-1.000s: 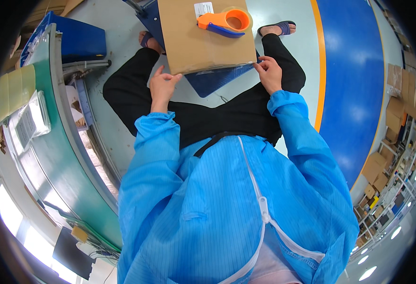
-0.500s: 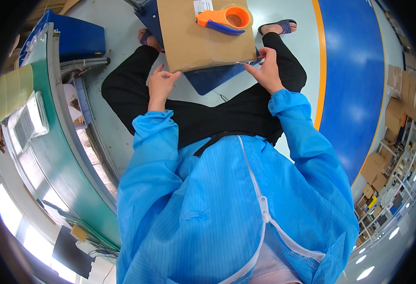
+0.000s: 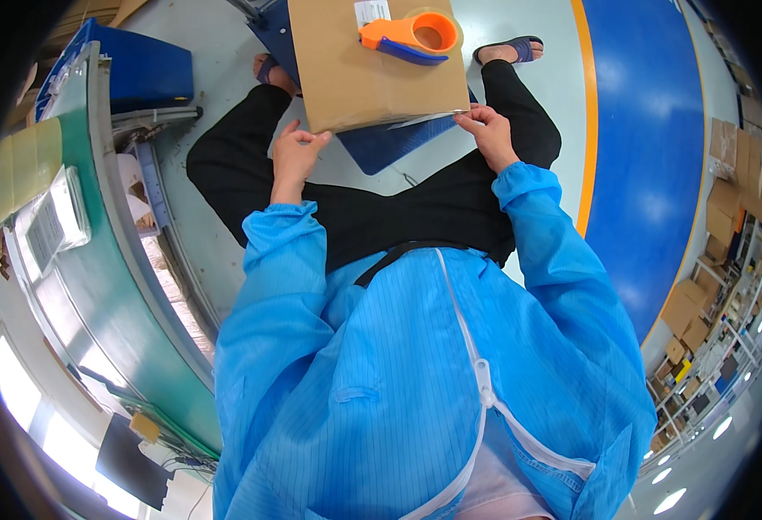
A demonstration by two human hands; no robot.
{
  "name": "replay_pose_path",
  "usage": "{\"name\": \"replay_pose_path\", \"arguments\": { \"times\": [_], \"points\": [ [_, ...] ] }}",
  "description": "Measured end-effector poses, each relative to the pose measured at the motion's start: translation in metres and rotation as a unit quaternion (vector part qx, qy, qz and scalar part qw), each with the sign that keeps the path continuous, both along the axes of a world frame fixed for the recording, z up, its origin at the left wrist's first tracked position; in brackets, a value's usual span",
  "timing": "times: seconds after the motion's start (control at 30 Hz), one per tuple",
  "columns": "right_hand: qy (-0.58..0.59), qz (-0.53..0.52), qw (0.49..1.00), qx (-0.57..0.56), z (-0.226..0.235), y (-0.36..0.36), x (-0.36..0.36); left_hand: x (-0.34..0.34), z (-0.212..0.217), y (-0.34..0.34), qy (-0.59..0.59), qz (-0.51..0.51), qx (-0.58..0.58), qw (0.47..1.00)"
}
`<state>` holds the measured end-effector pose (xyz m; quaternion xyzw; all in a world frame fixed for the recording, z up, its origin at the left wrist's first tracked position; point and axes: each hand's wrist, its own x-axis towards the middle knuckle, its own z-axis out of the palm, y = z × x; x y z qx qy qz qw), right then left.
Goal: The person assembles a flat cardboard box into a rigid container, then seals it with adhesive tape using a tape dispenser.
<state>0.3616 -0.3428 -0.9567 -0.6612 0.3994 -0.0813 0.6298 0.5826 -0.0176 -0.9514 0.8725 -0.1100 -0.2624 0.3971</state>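
Observation:
A brown cardboard box point(image 3: 346, 65) lies in front of me between my knees, on a dark blue surface point(image 3: 385, 147). An orange tape dispenser with a blue handle point(image 3: 405, 36) rests on its top near the far right. Along the box's near edge runs a shiny strip of clear tape point(image 3: 416, 119). My left hand point(image 3: 297, 158) is closed in a pinch at the near left corner, where the strip ends. At the near right corner my right hand point(image 3: 490, 139) pinches the strip's other end between thumb and fingers.
To my left stands a green-topped workbench point(image 3: 108, 234) with a stack of bagged papers point(image 3: 56, 221). A blue bin point(image 3: 151, 65) is beyond it. A blue floor lane point(image 3: 645, 156) with a yellow line lies to the right, then shelves with cardboard boxes point(image 3: 723, 212).
My right hand has gone from fingers apart to a pinch at the box's near right corner, shifting slightly down and left. My left hand stays at the left corner.

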Motion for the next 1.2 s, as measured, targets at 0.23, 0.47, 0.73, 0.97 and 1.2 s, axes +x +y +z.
{"name": "replay_pose_path", "arguments": {
  "times": [0.23,0.47,0.73,0.97,1.2],
  "points": [
    [-0.002,0.006,0.993,-0.117,0.001,0.004,0.002,-0.003,0.005,-0.003,-0.031,0.009,0.013,0.999],
    [-0.040,-0.033,0.990,-0.130,-0.005,0.010,0.005,-0.008,0.005,-0.008,-0.085,0.015,0.022,0.996],
    [-0.052,-0.047,0.985,-0.156,-0.011,0.015,0.008,-0.016,0.008,-0.013,-0.108,0.045,0.020,0.993],
    [-0.073,-0.082,0.993,-0.045,-0.006,0.025,0.013,-0.020,-0.011,-0.006,-0.065,0.090,-0.012,0.994],
    [-0.037,-0.093,0.988,0.118,-0.003,0.018,0.008,-0.018,-0.020,-0.006,0.072,0.116,-0.085,0.987]
  ]
}}
